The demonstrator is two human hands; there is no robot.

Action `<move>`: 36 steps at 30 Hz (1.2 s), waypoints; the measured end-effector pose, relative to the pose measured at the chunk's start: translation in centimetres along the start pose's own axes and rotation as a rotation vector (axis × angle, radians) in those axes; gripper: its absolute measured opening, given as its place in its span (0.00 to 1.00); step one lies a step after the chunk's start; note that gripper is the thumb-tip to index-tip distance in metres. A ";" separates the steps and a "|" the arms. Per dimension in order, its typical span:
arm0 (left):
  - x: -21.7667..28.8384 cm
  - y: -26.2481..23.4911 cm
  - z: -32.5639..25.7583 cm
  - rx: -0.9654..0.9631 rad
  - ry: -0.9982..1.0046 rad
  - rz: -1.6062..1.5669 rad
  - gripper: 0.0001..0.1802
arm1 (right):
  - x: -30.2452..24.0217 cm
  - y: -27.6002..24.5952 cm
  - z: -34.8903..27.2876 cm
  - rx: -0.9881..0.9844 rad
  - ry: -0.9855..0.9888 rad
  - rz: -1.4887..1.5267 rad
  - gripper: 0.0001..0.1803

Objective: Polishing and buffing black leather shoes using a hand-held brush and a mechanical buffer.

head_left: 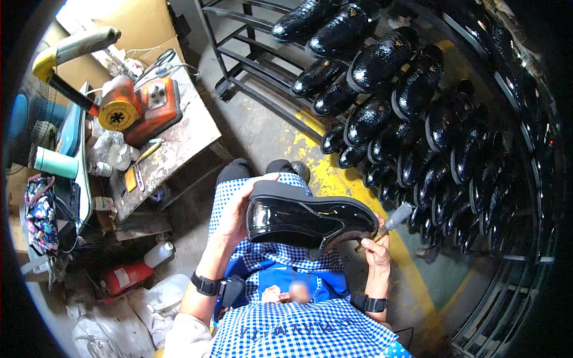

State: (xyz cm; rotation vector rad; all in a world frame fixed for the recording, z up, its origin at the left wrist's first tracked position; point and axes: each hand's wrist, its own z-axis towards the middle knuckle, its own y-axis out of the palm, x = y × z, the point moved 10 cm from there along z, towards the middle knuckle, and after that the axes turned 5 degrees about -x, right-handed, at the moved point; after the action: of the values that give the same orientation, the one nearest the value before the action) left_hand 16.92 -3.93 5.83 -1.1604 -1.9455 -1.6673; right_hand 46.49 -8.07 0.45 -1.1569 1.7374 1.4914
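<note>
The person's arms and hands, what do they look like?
The left hand and right hand wear no gloves. The left wristband and right wristband are black. A pale sleeve covers the left arm higher up.

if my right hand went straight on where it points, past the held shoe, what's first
Past the held shoe, the right hand would probably meet the rows of black shoes first; depth is unclear.

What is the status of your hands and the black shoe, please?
Left hand gripping black shoe, left end. Right hand at right end, holding grey-tipped brush. Racked shoes ahead-right, none blocking the hands.
</note>
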 end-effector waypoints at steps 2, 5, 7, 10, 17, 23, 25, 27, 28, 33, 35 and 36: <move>-0.1 0.6 -0.2 0.003 -0.027 -0.043 0.25 | 0.6 -0.4 0.3 -0.009 0.002 -0.005 0.42; -0.5 0.8 -0.3 -0.008 -0.019 -0.022 0.24 | 1.4 -1.1 0.1 -0.005 -0.012 -0.032 0.43; -0.9 0.8 -0.1 -0.014 -0.021 0.107 0.22 | 2.0 -1.7 0.2 0.003 -0.023 -0.050 0.44; -1.8 -0.6 -0.4 0.107 -0.032 0.279 0.20 | 2.3 -2.4 -0.1 0.016 -0.026 -0.124 0.48; -1.7 -1.5 -0.1 0.205 -0.025 0.304 0.21 | 3.1 -3.3 -0.1 0.018 -0.005 -0.156 0.48; -1.2 -1.2 0.0 0.180 -0.003 0.303 0.19 | 4.4 -4.2 -1.1 0.073 0.053 -0.112 0.44; -2.2 -0.8 0.3 0.155 -0.061 0.272 0.20 | 4.1 -4.7 -1.8 0.138 0.038 -0.082 0.42; -3.7 1.4 0.7 0.093 -0.160 0.145 0.22 | 3.6 -5.9 -3.9 0.402 0.065 0.174 0.33; -4.2 2.4 1.0 0.043 -0.185 0.123 0.24 | 5.0 -8.4 -4.8 0.457 0.075 0.256 0.24; -8.1 1.3 1.4 0.053 -0.296 0.238 0.30 | -2.3 -12.6 -5.4 0.389 -0.432 0.499 0.12; -9.7 1.0 1.6 0.049 -0.298 0.268 0.28 | -6.9 -15.9 -9.5 0.433 -0.698 0.585 0.16; -10.1 0.9 1.7 0.039 -0.274 0.281 0.26 | -8.7 -17.3 -11.6 0.486 -0.783 0.646 0.17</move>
State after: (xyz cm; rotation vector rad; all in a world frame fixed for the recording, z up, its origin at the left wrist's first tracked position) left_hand 24.18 -6.03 -1.06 -1.6328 -1.8489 -1.3791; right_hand 67.06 -17.22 2.13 0.2657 1.7737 1.4330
